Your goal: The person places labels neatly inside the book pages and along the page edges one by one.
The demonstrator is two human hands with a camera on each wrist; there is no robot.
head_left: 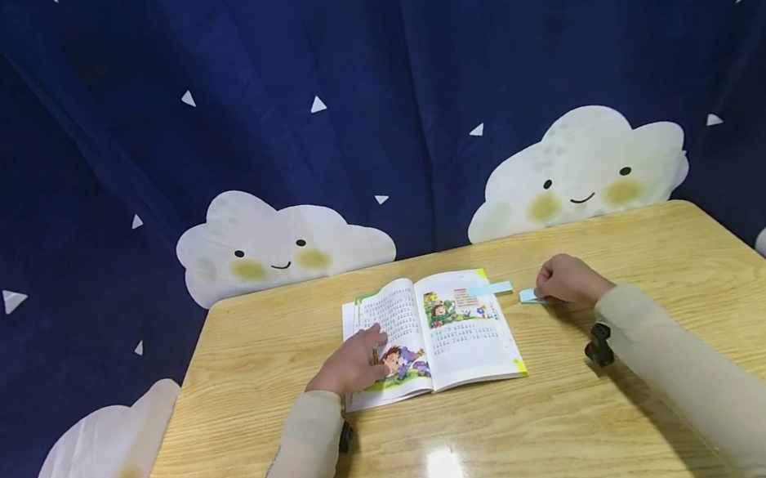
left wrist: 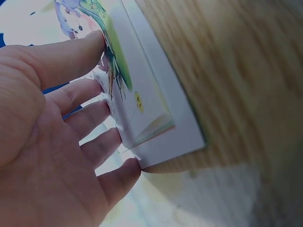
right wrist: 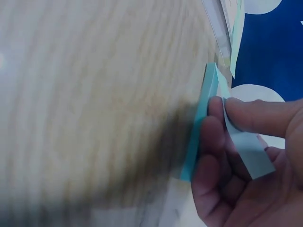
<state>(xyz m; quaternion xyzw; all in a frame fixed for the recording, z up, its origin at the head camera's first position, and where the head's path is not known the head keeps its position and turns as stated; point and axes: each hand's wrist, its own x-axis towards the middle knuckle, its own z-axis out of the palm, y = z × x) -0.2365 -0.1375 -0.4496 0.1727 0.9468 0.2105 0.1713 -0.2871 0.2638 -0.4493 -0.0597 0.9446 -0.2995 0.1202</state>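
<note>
An open illustrated book [head_left: 475, 359] lies on the wooden table. My left hand [head_left: 353, 362] rests on its left page, thumb and fingers spread over the lower outer part near a colored picture [left wrist: 113, 52]. To the right of the book, my right hand [head_left: 567, 280] pinches the top sheet [right wrist: 248, 151] of a light-blue sticky note pad [right wrist: 194, 142] between thumb and index finger. That sheet is peeled up from the pad and bends toward the palm, still joined at the far end. Another blue sticky note [head_left: 500, 287] sticks out past the right page's edge.
The wooden table [head_left: 532, 440] extends around the book, with a bright light reflection near the front. Behind it hangs a dark blue curtain [head_left: 354, 45] with white clouds. A small black device [head_left: 599, 345] sits on the right wrist.
</note>
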